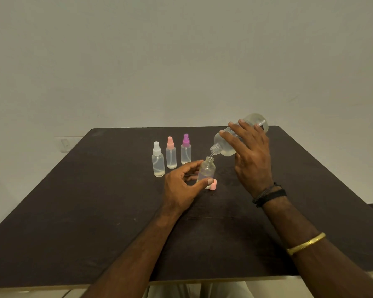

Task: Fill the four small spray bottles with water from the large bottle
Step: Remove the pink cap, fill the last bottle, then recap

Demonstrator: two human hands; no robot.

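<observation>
Both forearms (138, 254) reach in from the near edge across the dark counter (73, 211), which carries every piece of the job around its middle, within easy reach.

The large bottle (224, 145) is tipped almost flat in the air, mouth down and to the left, so that a thin stream drops from it into the neck just below. The right hand (252, 155) lies over its body with the fingers curled round it, setting that tilt. The left hand (181, 186) has thumb and fingers curled round the open spray bottle (206, 171), which stands upright on the counter. The likely purpose is to stop so light a thing from toppling and to hold its narrow neck under the stream.

Three capped spray bottles (171, 157), topped white, pink and purple, stand in a row just behind and to the left, apart from the pour. They are probably set aside as finished, though their water levels are hard to read.

A pink cap (213, 187) lies by the open bottle's base, beside the left thumb tip, handy for refitting.
</observation>
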